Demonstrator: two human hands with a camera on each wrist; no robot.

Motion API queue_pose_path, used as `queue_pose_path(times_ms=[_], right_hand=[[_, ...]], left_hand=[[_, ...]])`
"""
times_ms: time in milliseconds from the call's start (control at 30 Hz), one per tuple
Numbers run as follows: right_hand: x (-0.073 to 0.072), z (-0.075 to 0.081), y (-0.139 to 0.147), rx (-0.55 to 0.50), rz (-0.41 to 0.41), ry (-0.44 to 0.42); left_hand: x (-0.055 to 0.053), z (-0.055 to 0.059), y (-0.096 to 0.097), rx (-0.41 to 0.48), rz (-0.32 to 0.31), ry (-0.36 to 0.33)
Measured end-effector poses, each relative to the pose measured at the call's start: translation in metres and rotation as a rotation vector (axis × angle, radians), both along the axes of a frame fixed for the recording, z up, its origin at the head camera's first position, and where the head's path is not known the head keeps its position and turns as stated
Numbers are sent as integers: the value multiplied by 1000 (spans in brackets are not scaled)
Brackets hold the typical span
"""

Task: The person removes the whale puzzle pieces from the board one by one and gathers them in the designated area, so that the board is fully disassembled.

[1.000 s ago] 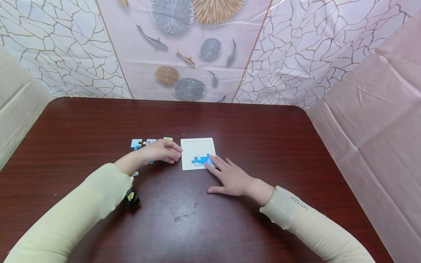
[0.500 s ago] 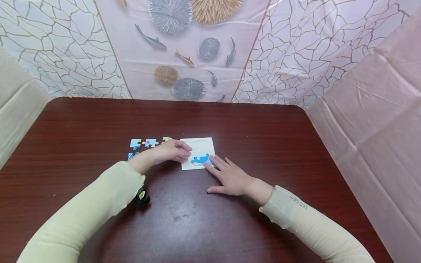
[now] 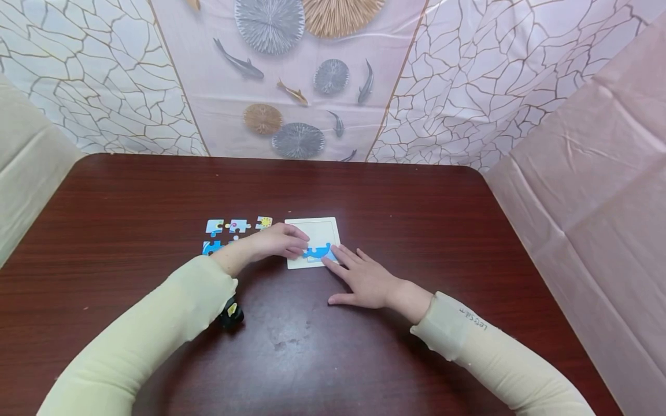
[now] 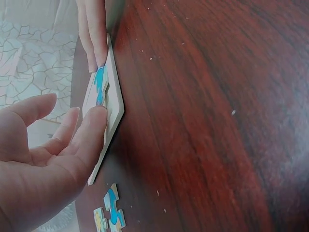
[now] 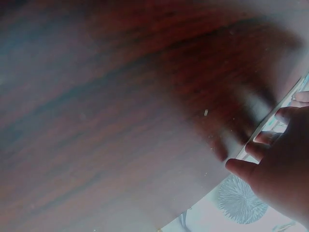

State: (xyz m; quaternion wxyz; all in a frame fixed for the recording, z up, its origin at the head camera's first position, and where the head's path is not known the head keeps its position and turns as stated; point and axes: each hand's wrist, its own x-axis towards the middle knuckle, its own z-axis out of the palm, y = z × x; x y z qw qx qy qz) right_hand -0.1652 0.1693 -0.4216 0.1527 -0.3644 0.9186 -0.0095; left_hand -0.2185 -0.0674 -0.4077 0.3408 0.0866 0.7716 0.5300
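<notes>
A square cream puzzle board (image 3: 317,228) lies flat on the table, with blue puzzle pieces (image 3: 318,252) in its lower right part. My left hand (image 3: 281,240) reaches over the board's left side, fingers loosely bent. In the left wrist view, one tip of the left hand (image 4: 53,154) is right at the near end of the blue pieces (image 4: 100,83); nothing shows gripped in it. My right hand (image 3: 366,282) lies with spread, straight fingers, its fingertips resting on the board's lower right corner at the blue pieces.
Loose puzzle pieces (image 3: 239,226) lie left of the board, one with a yellow sun (image 3: 265,222); the left forearm partly hides the group. The dark wooden table (image 3: 416,219) ends at a patterned cloth backdrop (image 3: 291,86). A black device (image 3: 231,315) hangs at the left wrist.
My left hand has moved right, from beside the board to over its left side, at the blue pieces. More loose pieces show behind it. The right hand has stayed in place.
</notes>
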Motion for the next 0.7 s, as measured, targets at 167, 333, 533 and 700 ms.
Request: queue_pose_path(times_ms=[167,333,533,700], right_hand=[[0,1,0,-8,4,-1],[0,1,2,-13,1,5],[-1,2,3,-20,-7,-2],[-1,5,4,-37,-5,-15]], left_hand=[[0,-1,3,-26,5,29],[0,-3,10,-89,22,111],[0,-7,19,-172,56,215],[2,-7,23,-201,93,213]])
